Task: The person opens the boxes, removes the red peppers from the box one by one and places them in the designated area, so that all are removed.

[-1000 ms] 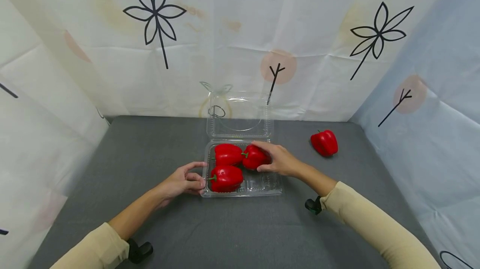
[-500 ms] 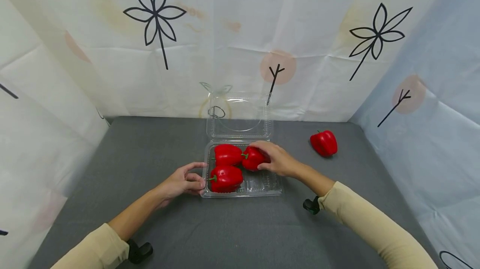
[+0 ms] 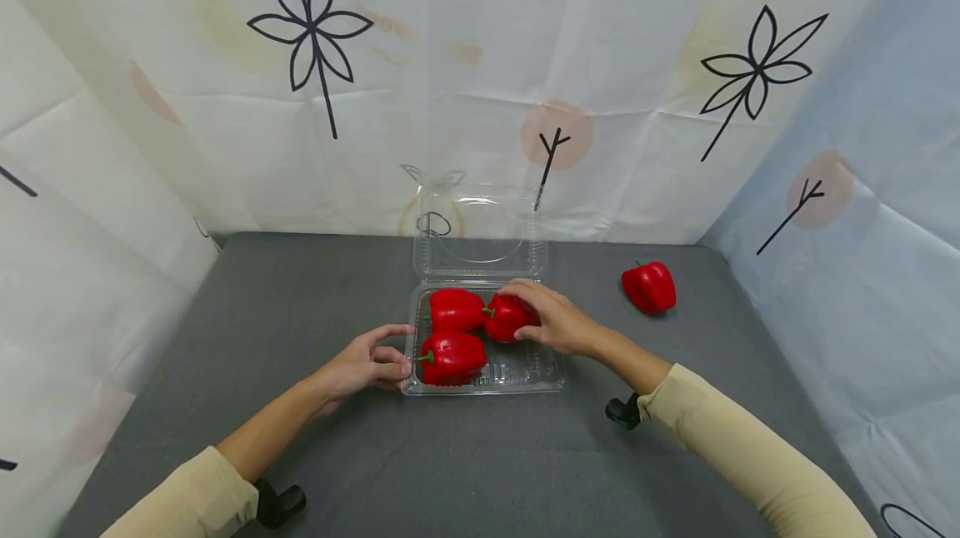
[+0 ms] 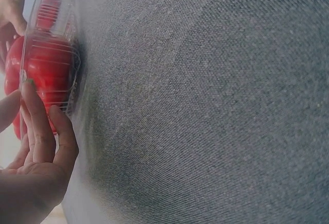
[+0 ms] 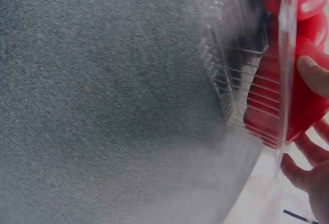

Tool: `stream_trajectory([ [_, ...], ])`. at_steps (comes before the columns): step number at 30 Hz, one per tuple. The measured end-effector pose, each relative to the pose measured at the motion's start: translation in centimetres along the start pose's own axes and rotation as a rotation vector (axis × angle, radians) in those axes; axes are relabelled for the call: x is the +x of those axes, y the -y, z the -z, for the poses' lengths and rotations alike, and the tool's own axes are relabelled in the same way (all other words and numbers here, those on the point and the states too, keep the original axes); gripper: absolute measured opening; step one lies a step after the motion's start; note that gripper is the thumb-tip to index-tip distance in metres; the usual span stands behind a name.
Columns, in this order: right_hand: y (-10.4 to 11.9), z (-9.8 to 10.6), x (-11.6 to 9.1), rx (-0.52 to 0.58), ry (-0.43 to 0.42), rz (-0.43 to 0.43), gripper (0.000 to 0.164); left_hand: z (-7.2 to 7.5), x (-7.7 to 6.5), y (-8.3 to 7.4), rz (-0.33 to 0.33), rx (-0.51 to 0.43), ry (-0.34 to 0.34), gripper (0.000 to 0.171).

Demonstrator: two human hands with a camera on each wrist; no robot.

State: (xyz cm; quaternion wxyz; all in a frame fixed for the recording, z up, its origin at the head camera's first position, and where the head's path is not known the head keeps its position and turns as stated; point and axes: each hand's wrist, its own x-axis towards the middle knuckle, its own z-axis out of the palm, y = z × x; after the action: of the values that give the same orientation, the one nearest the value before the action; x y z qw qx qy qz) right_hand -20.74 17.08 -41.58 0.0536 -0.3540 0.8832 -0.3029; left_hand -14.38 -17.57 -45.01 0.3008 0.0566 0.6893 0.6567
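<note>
A clear plastic clamshell container lies with its lid raised at the back. My left hand pinches its left rim between thumb and fingers, as the left wrist view shows from the side. Inside are three red bell peppers: one at the back left, one at the front left and one at the back right. Thumb and fingers of my right hand curl round the back-right pepper, whose green stem points left. In the right wrist view that pepper sits behind the container's ribbed wall.
Another red bell pepper lies on the grey cloth to the right of the container. A pale printed curtain stands behind and at both sides of the table. The front-right part of the container shows its bare ribbed floor.
The back-right pepper has shifted slightly left in the container, with my right hand moving along on it. My left hand stays at the left rim.
</note>
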Motion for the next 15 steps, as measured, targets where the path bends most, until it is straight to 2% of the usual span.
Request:
stream_trajectory([
  [7, 0.3, 1.1, -0.2, 0.063, -0.025, 0.005, 0.064, 0.0, 0.0, -0.1, -0.003, 0.000, 0.003, 0.069],
  [15, -0.1, 2.9, -0.7, 0.055, -0.122, 0.029, 0.064, -0.1, -0.1, -0.2, 0.014, 0.007, -0.007, 0.070],
])
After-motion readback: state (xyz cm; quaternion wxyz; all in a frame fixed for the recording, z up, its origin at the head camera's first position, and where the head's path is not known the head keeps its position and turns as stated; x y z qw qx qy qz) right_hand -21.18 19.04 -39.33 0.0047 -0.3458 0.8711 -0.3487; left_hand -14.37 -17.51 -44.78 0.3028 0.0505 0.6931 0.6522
